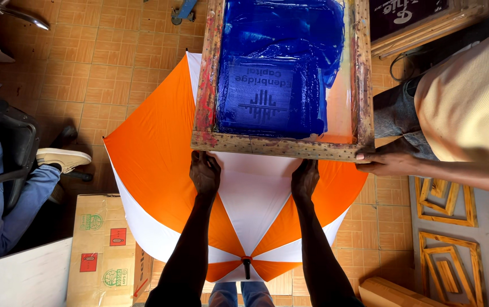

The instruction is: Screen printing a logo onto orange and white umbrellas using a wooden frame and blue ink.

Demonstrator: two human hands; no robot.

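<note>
An open orange and white umbrella [153,165] lies spread below me, its tip toward my body. A wooden printing screen frame [281,146] smeared with blue ink rests over a white panel. My left hand [205,172] presses down on the umbrella fabric just under the frame's near rail. My right hand [305,177] does the same further right, fingers reaching under the rail. A co-worker's hand [386,161] grips the frame's near right corner.
A brown cardboard box [102,250] with stickers sits at lower left. A seated person's leg and shoe [57,159] are at left beside a black chair. Small wooden frames [446,227] lie at right. The co-worker stands at upper right on the tiled floor.
</note>
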